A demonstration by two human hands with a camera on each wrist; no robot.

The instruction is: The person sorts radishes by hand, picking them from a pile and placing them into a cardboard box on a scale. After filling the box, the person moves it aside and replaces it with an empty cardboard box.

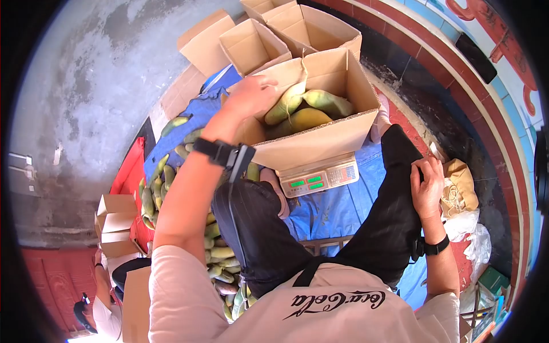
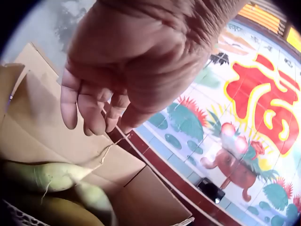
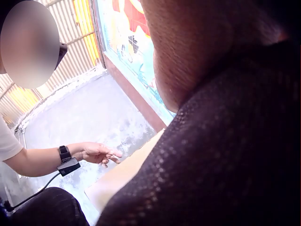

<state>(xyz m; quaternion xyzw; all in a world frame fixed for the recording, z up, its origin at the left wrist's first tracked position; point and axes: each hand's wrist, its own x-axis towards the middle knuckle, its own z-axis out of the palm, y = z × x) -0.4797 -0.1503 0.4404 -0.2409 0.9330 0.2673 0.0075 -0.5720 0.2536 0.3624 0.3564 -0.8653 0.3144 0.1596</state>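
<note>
An open cardboard box [image 1: 314, 143] sits on a digital scale [image 1: 321, 178] with lit green displays. Inside it lie several green radishes [image 1: 327, 103], one with a long thin root pointing up. My left hand [image 1: 251, 98] hangs over the box's left side, fingers loosely bent and holding nothing. In the left wrist view, the thin root [image 2: 106, 151] of a radish [image 2: 56, 176] rises close below the fingertips of that left hand [image 2: 127, 66]. My right hand [image 1: 428, 186] rests on my right knee, its fingers loosely bent.
More cardboard boxes [image 1: 311, 28] stand behind the scale. A heap of green radishes [image 1: 223, 251] lies to the left on a blue tarp [image 1: 326, 214]. Another person [image 1: 106, 314] is at the lower left, near other boxes. A brown bag [image 1: 459, 184] and clear plastic lie at right.
</note>
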